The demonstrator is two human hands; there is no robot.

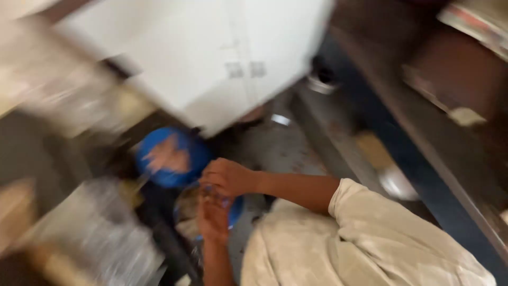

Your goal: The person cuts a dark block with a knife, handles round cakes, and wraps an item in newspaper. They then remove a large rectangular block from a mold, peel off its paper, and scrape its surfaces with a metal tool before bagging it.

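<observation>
The view is heavily blurred. My left hand [213, 216] comes up from the bottom edge, its fingers curled around a round blue-rimmed container [236, 209]. My right hand [228, 178] reaches in from the right on a bare forearm with a cream sleeve. It is curled just above the left hand and touches it. What the right hand grips is hidden by blur. A second round blue thing [170, 157] with a tan patch on it lies just to the upper left of both hands.
A large white board or box [211, 53] fills the top middle. Crinkled clear plastic [95, 233] lies at the lower left. A dark blue beam [423, 153] runs diagonally on the right, with brown shelving behind it. Cream cloth [344, 249] covers the lower right.
</observation>
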